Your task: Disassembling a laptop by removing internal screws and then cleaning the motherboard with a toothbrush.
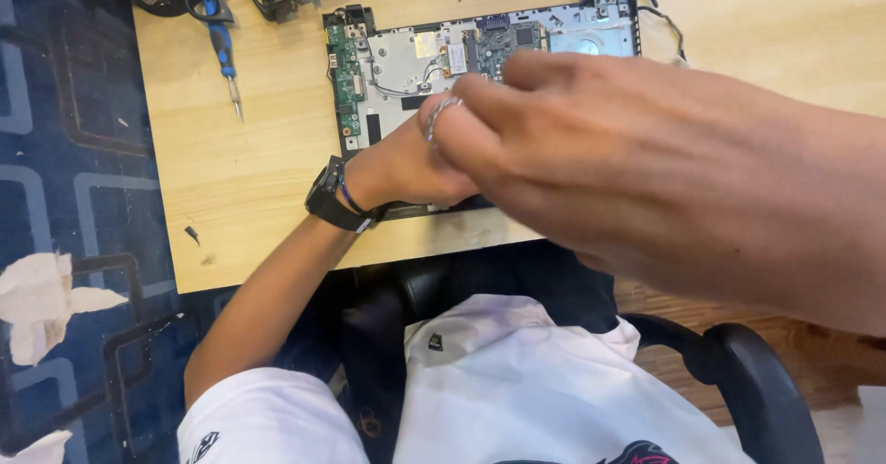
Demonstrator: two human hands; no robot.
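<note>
Head view, looking down over your lap. Your left hand (406, 164) rests at the near edge of the opened laptop chassis (480, 58), which lies flat on the wooden counter (249, 178) with its bottom cover off, exposing green circuit boards along the left side and at the top centre, grey metal shielding and thin cables. A black watch (330, 196) and a dark cord bracelet circle your left wrist. Your right hand (591, 150) comes in from the right, large and blurred close to the camera, its fingers bent and lying over the fingers of your left hand; a silver ring (438, 113) shows where the two meet. The hands are pressed close together above the chassis's near edge, but whether either pinches a part you cannot tell, since the right hand covers the contact and hides the chassis's lower right portion. A blue-handled screwdriver (226, 62) lies well apart on the counter's far left, its tip pointing toward you, near dark tools at the far corner. A small dark scrap (192, 234) lies near the counter's front left edge. To the left, crumpled white paper (37, 302) lies on a blue patterned rug (55, 150). The black arm of your chair (757, 381) shows at lower right.
</note>
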